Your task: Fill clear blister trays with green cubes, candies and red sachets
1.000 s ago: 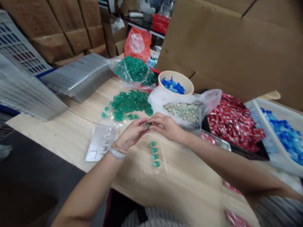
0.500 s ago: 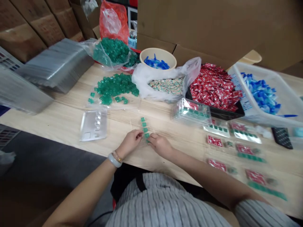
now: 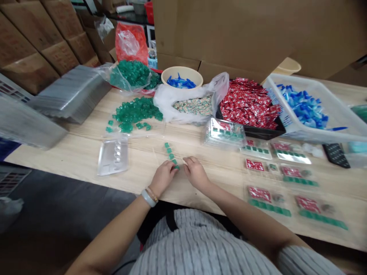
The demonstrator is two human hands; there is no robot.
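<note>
A short row of green translucent square pieces (image 3: 171,156) lies in a clear plastic tray on the table in front of me, its outline faint. My left hand (image 3: 164,178) is at the near end of the row, thumb and index finger closed around the lowest green piece (image 3: 177,167). Just right of the row, my right hand (image 3: 196,174) hovers with slightly bent fingers apart and nothing visible in them. An unfilled clear blister tray (image 3: 106,156) with moulded pockets lies to the left.
Loose green pieces (image 3: 137,110) are heaped behind the row. Farther back stand a bowl (image 3: 182,72) of blue items, a bag of small striped pieces (image 3: 193,105), red packets (image 3: 249,103) and a white bin (image 3: 329,95). Several filled trays (image 3: 308,205) lie at right; stacked trays (image 3: 71,91) stand left.
My left hand has shifted to the lowest green pieces. My right hand has drawn away from the row to the right. Another green row now shows in a filled tray at right. The view has tilted slightly.
</note>
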